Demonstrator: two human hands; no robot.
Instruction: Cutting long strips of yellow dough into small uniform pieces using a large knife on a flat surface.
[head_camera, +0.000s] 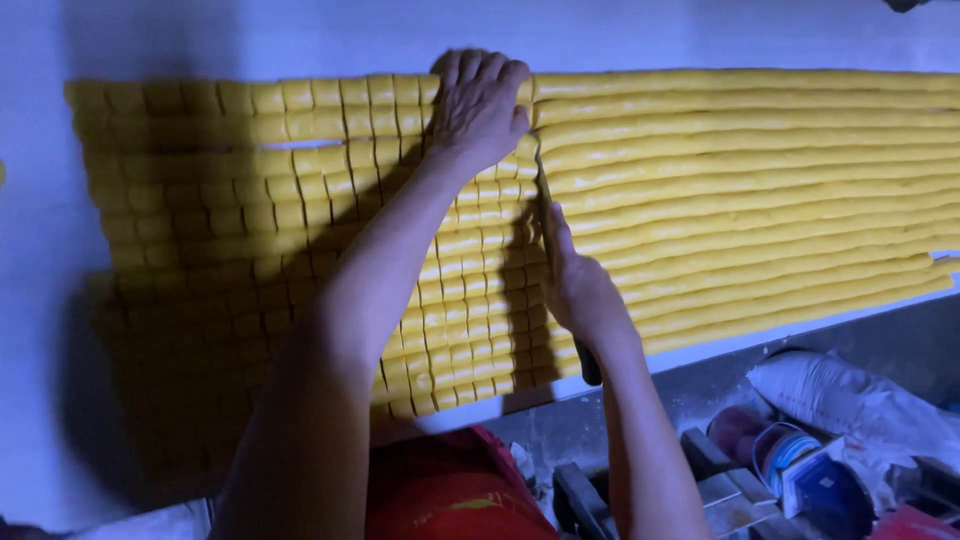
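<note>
- The left hand (478, 105), at the upper middle of the frame, lies palm down with fingers spread flat on the cut yellow dough pieces (300, 200), grasping nothing.
- The right hand (575, 285), just below it near the centre, is clenched around a knife (548, 215); its dark handle end pokes out below the wrist and its blade runs up toward the left hand.
- The knife stands across the boundary between the cut pieces and the uncut yellow dough ropes (750, 170).
- The pieces fill the left half of the frame in rows; the ropes lie side by side, stretching to the right edge.
- All the dough rests on a white tabletop (40, 250).
- Below the tabletop's edge, lower right, lie a white sack (850, 395) and a blue roll (825, 490).
- A red garment (450, 495) shows at bottom centre.
</note>
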